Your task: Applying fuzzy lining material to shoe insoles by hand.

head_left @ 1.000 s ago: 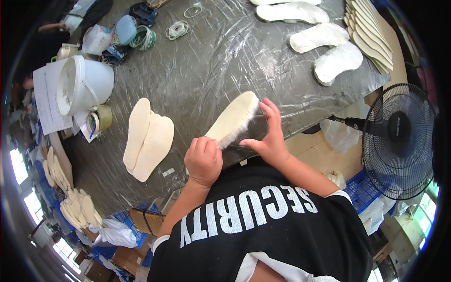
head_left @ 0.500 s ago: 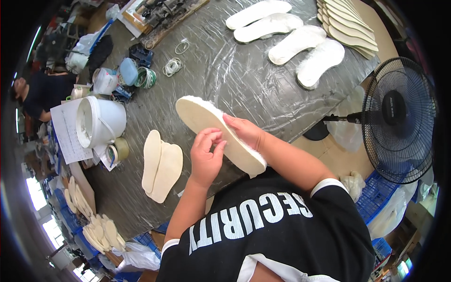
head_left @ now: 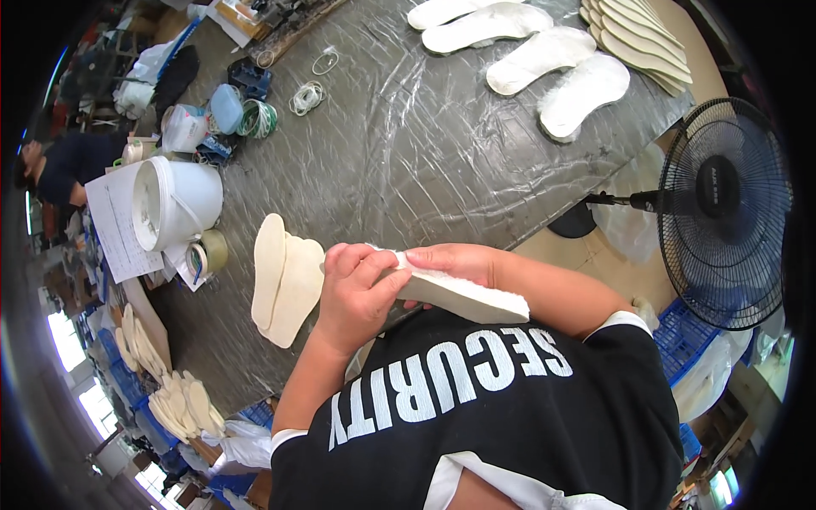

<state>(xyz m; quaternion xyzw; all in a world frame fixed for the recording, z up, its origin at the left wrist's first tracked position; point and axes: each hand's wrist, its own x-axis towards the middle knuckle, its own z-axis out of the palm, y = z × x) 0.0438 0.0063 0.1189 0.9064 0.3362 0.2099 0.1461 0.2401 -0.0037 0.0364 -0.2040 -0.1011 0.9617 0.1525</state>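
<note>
Between my two hands is a cream insole (head_left: 467, 295) with white fluff along its edge, held close to my body above the table's near edge. My left hand (head_left: 361, 293) is closed round one end of it, fingers curled over the top. My right hand (head_left: 450, 262) grips the middle, thumb on the fluffy edge; its other fingers are mostly behind the insole. To the left of my left hand, flat cream insoles (head_left: 289, 285) overlap on the table. Several white fluffy insoles (head_left: 586, 95) lie in a row at the far right.
A stack of insoles (head_left: 637, 38) stands at the table's far right corner, near a black fan (head_left: 721, 200). On the left are a white bucket (head_left: 191, 202), tape rolls (head_left: 206, 255) and a paper sheet (head_left: 115, 221). Another person (head_left: 72, 174) is beyond the left edge.
The insole has been turned and drawn nearer my body, its fluffy edge now facing up. My left hand has moved from its flat face to its end.
</note>
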